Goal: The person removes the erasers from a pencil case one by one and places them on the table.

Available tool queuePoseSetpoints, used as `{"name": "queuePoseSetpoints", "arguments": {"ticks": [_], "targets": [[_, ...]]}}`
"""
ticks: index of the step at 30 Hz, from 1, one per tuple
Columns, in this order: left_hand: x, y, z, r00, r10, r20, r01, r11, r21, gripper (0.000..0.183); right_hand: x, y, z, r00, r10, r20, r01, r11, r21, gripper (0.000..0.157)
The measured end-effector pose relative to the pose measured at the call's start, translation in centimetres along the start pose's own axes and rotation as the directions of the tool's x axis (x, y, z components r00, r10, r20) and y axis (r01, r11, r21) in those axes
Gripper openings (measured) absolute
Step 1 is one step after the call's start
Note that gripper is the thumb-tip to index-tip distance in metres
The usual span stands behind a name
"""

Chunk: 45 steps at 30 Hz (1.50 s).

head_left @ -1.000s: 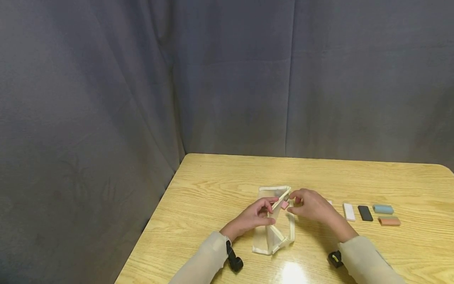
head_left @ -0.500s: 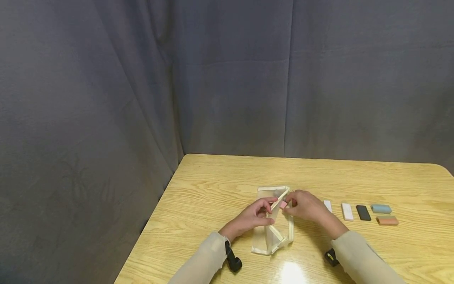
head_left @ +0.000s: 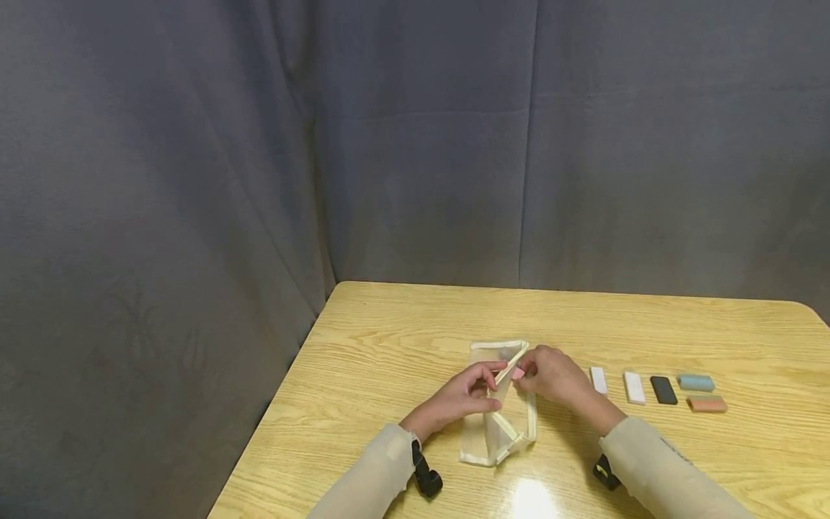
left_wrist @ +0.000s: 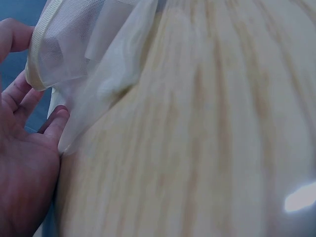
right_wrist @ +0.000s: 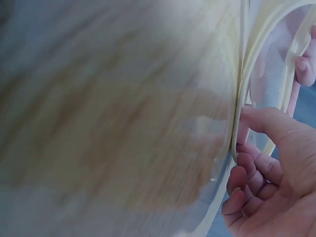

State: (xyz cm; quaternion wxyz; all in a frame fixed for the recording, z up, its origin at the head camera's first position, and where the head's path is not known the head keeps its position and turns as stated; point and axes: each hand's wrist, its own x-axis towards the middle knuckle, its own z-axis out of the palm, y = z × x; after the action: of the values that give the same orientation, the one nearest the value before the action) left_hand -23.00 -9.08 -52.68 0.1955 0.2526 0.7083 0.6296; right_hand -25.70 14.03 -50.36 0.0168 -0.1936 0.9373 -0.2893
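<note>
A cream-edged mesh pouch (head_left: 476, 432) lies on the table with its mouth spread. My left hand (head_left: 462, 396) holds the raised left side of it; in the left wrist view, that hand's fingers and thumb (left_wrist: 59, 112) are at the mesh edge. At the mouth, my right hand (head_left: 551, 375) pinches a small pink block (head_left: 518, 373), which looks like an eraser and is partly hidden by the fingers. The right wrist view has the right thumb (right_wrist: 266, 120) against the pouch's trimmed edge, with the other fingers curled below.
To the right lie two white blocks (head_left: 599, 380), a black block (head_left: 664, 390), a blue rounded piece (head_left: 696, 383) and an orange one (head_left: 707, 404). The wooden table (head_left: 402, 317) ends at a dark grey curtain (head_left: 421, 180) behind and to the left.
My right hand has moved slightly left, and its fingers have closed in on the pink block at the pouch mouth. The left hand and pouch have stayed nearly still.
</note>
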Motion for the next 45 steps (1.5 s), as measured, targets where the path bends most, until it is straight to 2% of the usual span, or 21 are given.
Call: {"name": "queuePoseSetpoints", "arguments": {"ticks": [5,16,32,45], "targets": [[0.0,-0.1,-0.1,1.0,0.0,-0.004,0.0,1.0,0.003,0.026,0.0,-0.2,0.0,0.999,0.036,0.007,-0.036,0.999,-0.01,0.011],[-0.1,-0.1,-0.1,1.0,0.011,0.012,-0.011,1.0,-0.011,0.026,-0.2,-0.4,-0.4,0.999,0.025,0.034,-0.025,1.0,-0.001,0.011],[0.0,-0.2,-0.1,1.0,0.002,0.003,-0.002,1.0,-0.015,0.027,-1.4,0.0,-1.8,0.999,0.036,0.039,-0.033,0.997,-0.068,0.019],[-0.1,-0.2,0.0,1.0,0.013,0.002,-0.013,1.0,-0.013,0.025,-2.9,0.9,-3.0,0.999,-0.054,0.002,0.054,0.996,-0.069,0.017]]}}
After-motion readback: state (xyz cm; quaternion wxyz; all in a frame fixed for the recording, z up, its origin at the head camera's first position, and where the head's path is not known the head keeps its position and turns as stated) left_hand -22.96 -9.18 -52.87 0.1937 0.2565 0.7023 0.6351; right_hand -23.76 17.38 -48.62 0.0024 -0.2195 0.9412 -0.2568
